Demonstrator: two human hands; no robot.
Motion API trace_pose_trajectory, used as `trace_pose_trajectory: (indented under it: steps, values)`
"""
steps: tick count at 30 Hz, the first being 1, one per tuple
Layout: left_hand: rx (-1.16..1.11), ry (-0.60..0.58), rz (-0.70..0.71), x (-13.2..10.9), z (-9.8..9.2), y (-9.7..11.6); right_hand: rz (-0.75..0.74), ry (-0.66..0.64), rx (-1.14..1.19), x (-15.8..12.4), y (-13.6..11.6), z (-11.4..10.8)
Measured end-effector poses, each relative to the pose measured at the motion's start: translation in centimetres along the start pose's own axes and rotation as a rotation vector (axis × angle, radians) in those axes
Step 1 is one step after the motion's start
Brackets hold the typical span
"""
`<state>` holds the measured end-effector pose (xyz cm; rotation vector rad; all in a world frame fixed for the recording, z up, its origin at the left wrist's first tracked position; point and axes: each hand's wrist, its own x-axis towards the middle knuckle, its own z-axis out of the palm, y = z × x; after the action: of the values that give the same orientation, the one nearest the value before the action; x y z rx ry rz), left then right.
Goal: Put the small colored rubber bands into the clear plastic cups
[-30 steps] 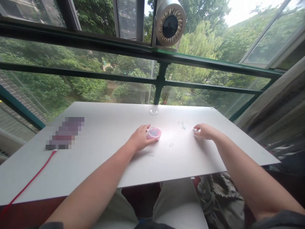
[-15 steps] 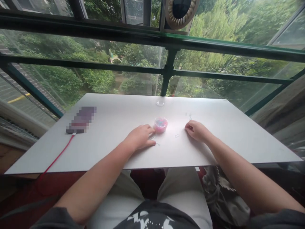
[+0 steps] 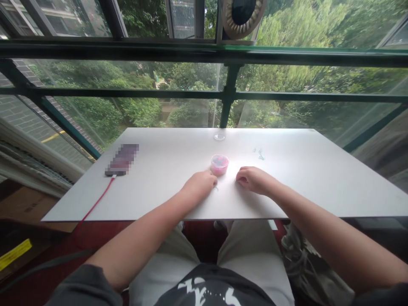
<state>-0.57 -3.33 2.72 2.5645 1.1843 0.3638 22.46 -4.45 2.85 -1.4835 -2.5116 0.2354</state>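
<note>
My left hand [image 3: 201, 185] rests low over the table, its fingers curled together beside a round clear tub [image 3: 219, 172]. A thin pale band [image 3: 216, 188] pokes out at its fingertips. Pink and blue small contents fill the tub, which stands upright with its top uncovered. To the right of the tub, my right hand [image 3: 255, 179] is closed at the tabletop, thumb and fingers pinched. What lies in that pinch is hidden. Several thin pale bands [image 3: 261, 154] lie loose beyond my right hand.
A clear round lid [image 3: 219, 137] lies near the far edge of the white table [image 3: 165, 157]. At the left is a blurred-out phone [image 3: 123, 159] with a red cable [image 3: 97, 199] running over the front edge. Green window bars [image 3: 143, 93] stand behind the table.
My left hand's fingers, spread before, have drawn together. My right hand has moved left and nearer to me, covering the spot where a small loop lay. The view has shifted slightly.
</note>
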Motion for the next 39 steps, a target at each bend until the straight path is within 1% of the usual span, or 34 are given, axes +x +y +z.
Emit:
trace_pose_trajectory:
  steps: [4, 6, 8, 12, 13, 15, 17, 19, 21, 22, 24, 25, 27, 29, 32, 33, 34, 36, 37, 39]
  values:
    - [-0.023, 0.014, -0.028, -0.1, 0.3, 0.3, -0.04, 0.024, -0.069, 0.2, -0.1, 0.3]
    - [0.007, 0.004, -0.018, -0.2, 0.4, 0.2, -0.047, 0.045, -0.038, 0.5, -0.2, 0.2]
    - [0.039, -0.005, 0.008, -0.3, 0.5, 0.0, -0.034, 0.096, 0.045, 1.2, -0.4, -0.1]
    - [0.06, 0.029, 0.019, -0.3, 1.1, -0.6, 0.002, 0.278, 0.221, 3.6, -1.1, -1.3]
    - [0.063, 0.042, 0.012, -0.2, 1.3, -0.7, 0.008, 0.302, 0.23, 4.3, -1.3, -1.5]
    - [0.076, 0.053, -0.001, -0.3, 1.3, -0.9, 0.011, 0.296, 0.194, 5.7, -1.6, -1.8]
    - [0.103, 0.045, 0.004, -0.4, 1.1, -1.2, -0.023, 0.252, 0.123, 6.7, -1.6, -2.0]
    - [0.149, 0.029, 0.043, -0.5, 0.6, -1.5, -0.107, 0.243, 0.091, 7.3, -1.4, -2.4]
    - [0.194, 0.018, 0.099, -0.7, 0.0, -2.1, -0.183, 0.298, 0.126, 7.6, -1.0, -3.2]
    - [0.208, 0.019, 0.122, -0.8, -0.2, -2.4, -0.196, 0.339, 0.157, 7.6, -0.6, -3.6]
    - [0.218, 0.033, 0.154, -0.9, -0.6, -3.2, -0.153, 0.412, 0.209, 7.4, 0.7, -4.6]
    - [0.216, 0.043, 0.168, -1.0, -0.8, -3.5, -0.103, 0.436, 0.223, 7.1, 1.8, -4.9]
    - [0.214, 0.055, 0.195, -1.2, -1.0, -4.1, 0.036, 0.476, 0.216, 6.4, 4.6, -5.1]
    - [0.226, 0.052, 0.207, -1.5, -1.2, -4.4, 0.193, 0.509, 0.194, 5.3, 8.1, -4.6]
    - [0.297, 0.009, 0.208, -2.1, -1.5, -4.5, 0.384, 0.582, 0.206, 3.1, 13.3, -2.6]
    - [0.329, -0.005, 0.207, -2.3, -1.6, -4.5, 0.435, 0.575, 0.195, 2.5, 14.6, -1.8]
    - [0.353, -0.013, 0.205, -2.5, -1.7, -4.4, 0.462, 0.544, 0.165, 2.1, 15.7, -1.1]
    - [0.384, -0.023, 0.207, -2.8, -1.7, -4.3, 0.451, 0.513, 0.14, 1.7, 16.7, 0.1]
    - [0.383, -0.017, 0.21, -2.9, -1.6, -4.3, 0.436, 0.498, 0.13, 1.8, 16.8, 0.5]
    - [0.361, 0.003, 0.221, -3.0, -1.5, -4.3, 0.351, 0.437, 0.072, 2.4, 16.3, 0.8]
